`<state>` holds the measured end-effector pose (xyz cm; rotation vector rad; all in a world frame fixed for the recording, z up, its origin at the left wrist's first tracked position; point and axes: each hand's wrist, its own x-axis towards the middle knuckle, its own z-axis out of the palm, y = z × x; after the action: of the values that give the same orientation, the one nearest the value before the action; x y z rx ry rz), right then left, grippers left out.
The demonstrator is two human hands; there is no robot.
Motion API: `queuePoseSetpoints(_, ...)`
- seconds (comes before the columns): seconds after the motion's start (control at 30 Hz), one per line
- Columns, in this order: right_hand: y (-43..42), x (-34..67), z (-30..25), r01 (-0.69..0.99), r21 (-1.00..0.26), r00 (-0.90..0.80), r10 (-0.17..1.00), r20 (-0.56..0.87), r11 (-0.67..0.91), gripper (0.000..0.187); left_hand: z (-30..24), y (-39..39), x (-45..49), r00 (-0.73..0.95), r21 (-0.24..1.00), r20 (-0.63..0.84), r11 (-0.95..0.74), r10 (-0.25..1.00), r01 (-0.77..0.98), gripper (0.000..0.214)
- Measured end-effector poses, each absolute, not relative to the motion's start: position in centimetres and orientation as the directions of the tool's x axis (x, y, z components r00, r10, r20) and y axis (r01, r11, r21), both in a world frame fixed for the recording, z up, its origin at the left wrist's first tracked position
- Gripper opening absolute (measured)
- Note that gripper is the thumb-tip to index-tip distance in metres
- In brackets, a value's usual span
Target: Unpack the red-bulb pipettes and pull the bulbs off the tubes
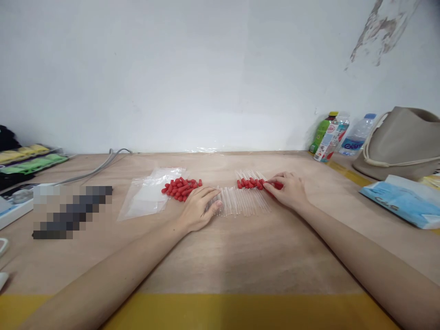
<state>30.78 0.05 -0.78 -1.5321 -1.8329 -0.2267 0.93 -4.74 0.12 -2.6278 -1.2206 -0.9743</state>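
Observation:
My left hand (201, 208) lies low over the left end of a row of clear thin tubes (240, 201), its fingers spread and nothing visibly gripped. Just behind that hand is a pile of red rubber bulbs (180, 188). At the right, my right hand (288, 190) has its fingers closed around a red rubber bulb (277, 185); whether a tube is attached to it is hidden. Beside those fingertips, several red bulbs (250, 183) lie in a line, with thin clear tubes pointing away from me toward the wall.
Clear plastic bags (146, 195) lie left of the pile. A pixelated dark object (74, 213) and a grey cable (91, 173) are further left. Bottles (325, 135), a beige bag (400, 142) and a blue tissue pack (400, 199) stand or lie at the right.

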Motion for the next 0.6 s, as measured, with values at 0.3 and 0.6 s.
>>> queuePoseSetpoints(0.3,0.4,29.6,-1.5,0.918,-0.309,0.046,0.708,0.705,0.249,0.018,0.0,-4.7,0.9,0.481,0.198,0.586,-0.691,0.652,0.696,0.034)
queuePoseSetpoints(0.6,-0.3,28.7,-1.5,0.819,-0.364,0.088,0.529,0.844,0.444,0.018,0.0,-4.8,0.9,0.468,0.168,0.611,-0.682,0.639,0.712,0.037)
